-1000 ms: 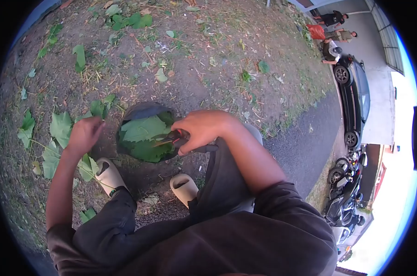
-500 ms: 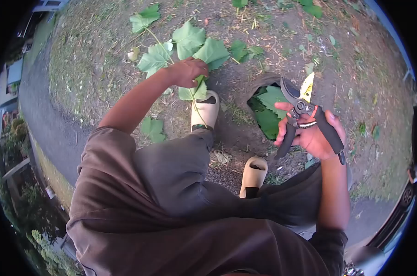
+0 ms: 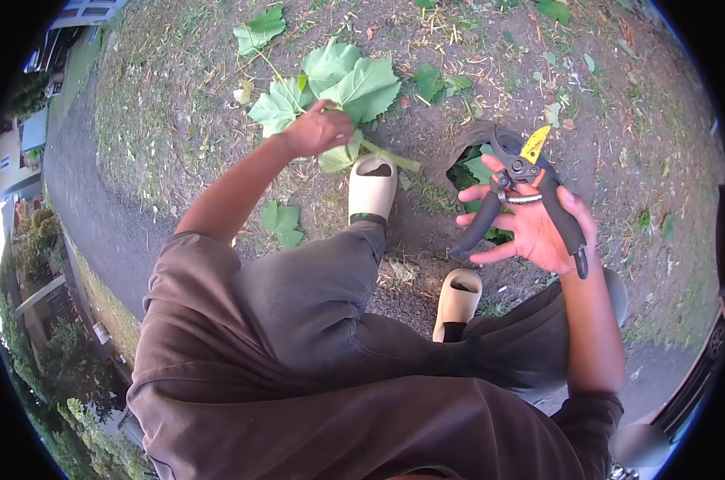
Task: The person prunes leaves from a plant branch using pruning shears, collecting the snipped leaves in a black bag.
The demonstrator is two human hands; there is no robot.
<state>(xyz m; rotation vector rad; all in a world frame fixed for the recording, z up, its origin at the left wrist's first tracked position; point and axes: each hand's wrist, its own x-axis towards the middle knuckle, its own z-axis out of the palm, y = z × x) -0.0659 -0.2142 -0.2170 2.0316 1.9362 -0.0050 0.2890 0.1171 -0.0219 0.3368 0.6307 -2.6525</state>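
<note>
My left hand [image 3: 321,132] is closed around a leafy branch [image 3: 365,90] with large pale green lobed leaves. Its stem end [image 3: 396,157] sticks out to the right, just above the toe of my left shoe. My right hand [image 3: 534,232] carries pruning shears [image 3: 521,170], black-handled, with one yellow blade and one dark curved blade. The blades stand apart and point away from me. The shears lie across the palm by the thumb, while the fingers are spread. Behind that hand, an open-topped container [image 3: 464,141] with a grey-brown rim holds green leaves, partly hidden.
Beige slides [image 3: 373,192] are on my feet. Loose leaves [image 3: 281,222] lie on the dirt and dry grass, several of them farther ahead. A paved strip [image 3: 98,200] runs along the left. Part of a dark vehicle [image 3: 718,336] shows at the right edge.
The branch's stem end has swung from over my left shoe to point right. The fingers of my right hand have spread wider beneath the shears.
</note>
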